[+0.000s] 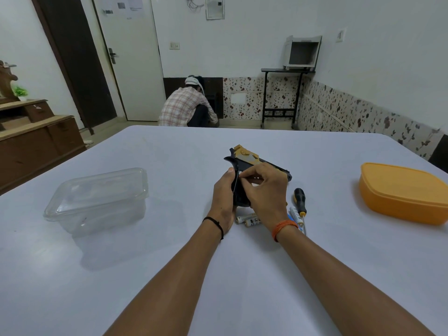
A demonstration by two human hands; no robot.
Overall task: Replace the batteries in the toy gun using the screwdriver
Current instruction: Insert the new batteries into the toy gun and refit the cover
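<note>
The black and gold plastic toy gun (252, 163) stands near the middle of the pale grey desk (169, 275), butt down and barrel pointing away to the right. The left hand (224, 197) wraps its fingers round the rear of the black grip, thumb up along the back edge, and holds the toy steady. The right hand (264, 190) has its fingers curled over the side of the grip, thumb and forefinger pinching at a thin black edge there, which looks like the battery cover; whether that cover is loose or seated cannot be told.

Just behind the right wrist lie several small white cylindrical batteries (249, 219) on the desk, and beside them the black and yellow handled screwdriver (300, 206), untouched, its metal shaft pointing toward the person. A clear plastic lidded box (97, 200) sits well apart to the left, and an orange plastic lidded box (402, 192) well apart to the right.

The toy gun is probably light and hollow, stiff but brittle at thin parts, so the cover's small tabs could snap if pried hard. Its smooth shell may slide on the desk, so the best hold is the one shown: a full wrap round the thick grip, leaving the other hand free for fine work. The batteries are round and likely to roll.
</note>
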